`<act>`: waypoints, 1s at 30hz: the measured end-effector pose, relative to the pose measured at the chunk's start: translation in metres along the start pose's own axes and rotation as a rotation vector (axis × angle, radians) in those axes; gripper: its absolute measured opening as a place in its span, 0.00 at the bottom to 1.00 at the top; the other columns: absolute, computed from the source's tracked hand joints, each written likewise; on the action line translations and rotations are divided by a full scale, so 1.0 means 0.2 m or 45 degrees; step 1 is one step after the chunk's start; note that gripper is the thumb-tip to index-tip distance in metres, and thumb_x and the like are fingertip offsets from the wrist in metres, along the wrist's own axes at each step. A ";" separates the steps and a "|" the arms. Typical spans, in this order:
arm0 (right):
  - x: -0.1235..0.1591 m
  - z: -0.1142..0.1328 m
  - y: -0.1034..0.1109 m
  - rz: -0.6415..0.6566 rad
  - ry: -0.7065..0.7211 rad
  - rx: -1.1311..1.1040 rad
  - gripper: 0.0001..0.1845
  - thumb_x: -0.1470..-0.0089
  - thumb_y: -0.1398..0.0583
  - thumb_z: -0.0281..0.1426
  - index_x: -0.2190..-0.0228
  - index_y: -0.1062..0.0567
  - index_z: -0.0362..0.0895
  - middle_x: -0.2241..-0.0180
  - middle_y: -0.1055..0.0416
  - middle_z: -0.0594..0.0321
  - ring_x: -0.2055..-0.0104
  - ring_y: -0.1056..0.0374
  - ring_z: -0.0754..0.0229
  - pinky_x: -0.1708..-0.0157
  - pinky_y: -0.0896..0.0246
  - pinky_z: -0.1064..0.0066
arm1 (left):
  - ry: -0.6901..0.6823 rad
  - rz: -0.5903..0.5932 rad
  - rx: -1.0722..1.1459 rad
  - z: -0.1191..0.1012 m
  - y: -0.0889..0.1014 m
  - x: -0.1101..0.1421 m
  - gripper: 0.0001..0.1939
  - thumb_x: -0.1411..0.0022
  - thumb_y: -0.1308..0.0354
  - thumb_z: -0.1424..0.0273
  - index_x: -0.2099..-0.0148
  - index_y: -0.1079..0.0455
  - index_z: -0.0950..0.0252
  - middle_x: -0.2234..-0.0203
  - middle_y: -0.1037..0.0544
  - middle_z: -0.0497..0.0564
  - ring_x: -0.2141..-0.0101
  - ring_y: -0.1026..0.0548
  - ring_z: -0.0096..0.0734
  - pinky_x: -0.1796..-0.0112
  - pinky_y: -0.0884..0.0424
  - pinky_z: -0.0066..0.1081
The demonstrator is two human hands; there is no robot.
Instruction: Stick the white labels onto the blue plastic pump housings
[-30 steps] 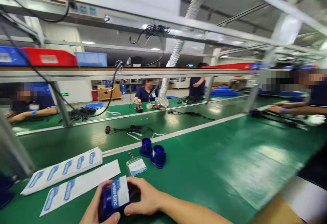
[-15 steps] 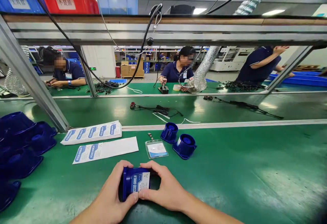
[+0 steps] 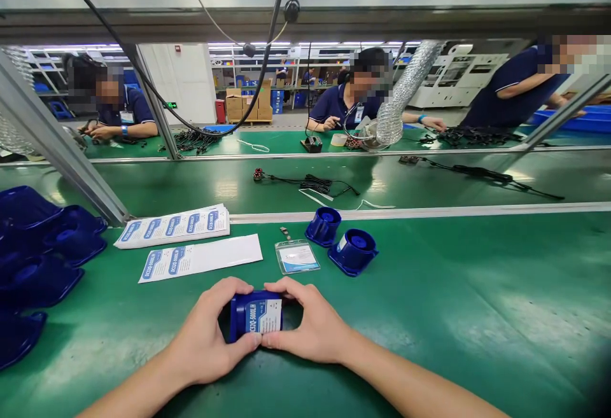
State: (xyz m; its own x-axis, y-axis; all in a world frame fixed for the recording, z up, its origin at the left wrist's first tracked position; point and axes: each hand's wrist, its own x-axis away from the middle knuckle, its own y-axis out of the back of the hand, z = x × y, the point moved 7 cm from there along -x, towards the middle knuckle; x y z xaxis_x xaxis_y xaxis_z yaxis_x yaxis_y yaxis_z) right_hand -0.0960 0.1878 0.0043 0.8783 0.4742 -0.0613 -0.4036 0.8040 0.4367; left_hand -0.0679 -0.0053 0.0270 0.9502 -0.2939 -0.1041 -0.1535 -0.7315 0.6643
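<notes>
Green table point(image 3: 443, 316) under a metal frame point(image 3: 429, 20): a worker's left hand point(image 3: 205, 335) and right hand point(image 3: 317, 326) hold a blue housing point(image 3: 240, 317) between curled fingers, near a badge point(image 3: 298, 257). Likely light, stiff plastic with slick walls, it should grip best by flange point(image 3: 233, 320) and opposite end, sparing the label point(image 3: 270, 316).

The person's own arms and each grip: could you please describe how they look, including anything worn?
The left grip and right grip are bare hands, without gloves. No ring, watch or bracelet shows, and no sleeve shows on the left forearm or right forearm.
</notes>
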 end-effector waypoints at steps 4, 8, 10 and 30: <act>-0.01 -0.01 -0.01 0.022 -0.023 -0.166 0.40 0.61 0.21 0.46 0.47 0.22 0.47 0.49 0.21 0.56 0.48 0.23 0.47 0.44 0.27 0.57 | -0.063 -0.034 0.037 0.00 0.00 0.01 0.25 0.41 0.30 0.62 0.44 0.30 0.59 0.46 0.24 0.56 0.46 0.24 0.45 0.43 0.26 0.45; -0.02 -0.02 -0.02 0.056 -0.017 -0.247 0.39 0.59 0.21 0.43 0.47 0.23 0.46 0.50 0.21 0.56 0.48 0.22 0.48 0.42 0.27 0.56 | -0.114 -0.058 0.044 -0.02 0.00 0.00 0.24 0.40 0.30 0.61 0.45 0.30 0.60 0.47 0.24 0.56 0.46 0.24 0.42 0.44 0.25 0.43; -0.02 -0.02 -0.02 0.069 -0.013 -0.265 0.39 0.58 0.21 0.42 0.46 0.23 0.46 0.49 0.21 0.56 0.48 0.22 0.48 0.41 0.27 0.56 | -0.123 -0.059 0.065 -0.02 0.00 0.00 0.23 0.39 0.30 0.61 0.46 0.31 0.60 0.48 0.24 0.55 0.47 0.24 0.41 0.45 0.25 0.42; -0.01 0.01 -0.02 0.132 0.052 -0.320 0.39 0.49 0.26 0.37 0.39 0.29 0.46 0.45 0.24 0.55 0.44 0.24 0.50 0.37 0.29 0.56 | -0.206 -0.100 0.078 -0.07 0.00 0.00 0.18 0.33 0.35 0.63 0.45 0.33 0.60 0.49 0.25 0.54 0.49 0.25 0.36 0.48 0.26 0.36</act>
State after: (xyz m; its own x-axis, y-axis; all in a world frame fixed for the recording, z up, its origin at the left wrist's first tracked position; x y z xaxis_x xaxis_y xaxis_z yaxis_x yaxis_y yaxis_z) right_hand -0.0949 0.1825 0.0043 0.8199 0.5687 -0.0664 -0.5464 0.8118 0.2062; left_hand -0.0640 0.0039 0.0374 0.9045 -0.3260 -0.2751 -0.1015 -0.7910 0.6033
